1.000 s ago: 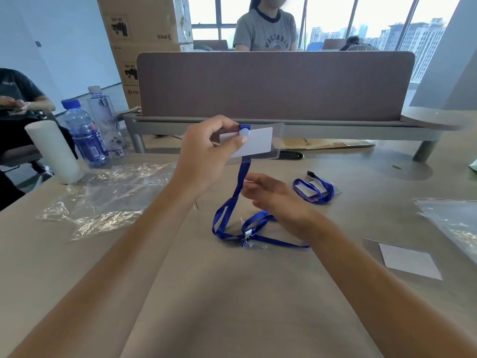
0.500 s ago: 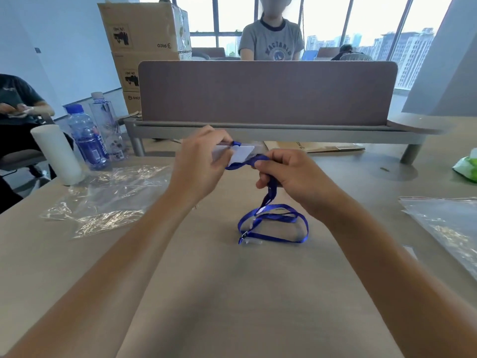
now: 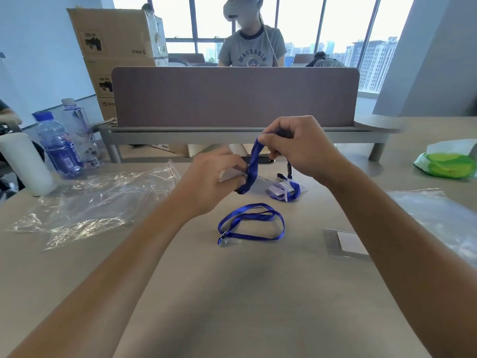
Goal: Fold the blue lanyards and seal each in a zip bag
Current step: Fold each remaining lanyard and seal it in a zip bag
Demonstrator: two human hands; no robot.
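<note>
My left hand (image 3: pixel 214 179) covers most of badge card (image 3: pixel 228 174). Right hand (image 3: pixel 294 146) hides lanyard (image 3: pixel 251 164) strap end. Far-right green packet (image 3: pixel 449 164) and near-right zip bag (image 3: pixel 438 218) cut by edge.

A: Lanyard (image 3: pixel 251 164) colour?
B: Blue, like the loose one (image 3: pixel 251 223) on the beige table (image 3: pixel 232 293).
A: The divider (image 3: pixel 235 96)?
B: Brown. Bottle (image 3: pixel 58 144) has a blue cap; the packet (image 3: pixel 449 164) is green and white.
</note>
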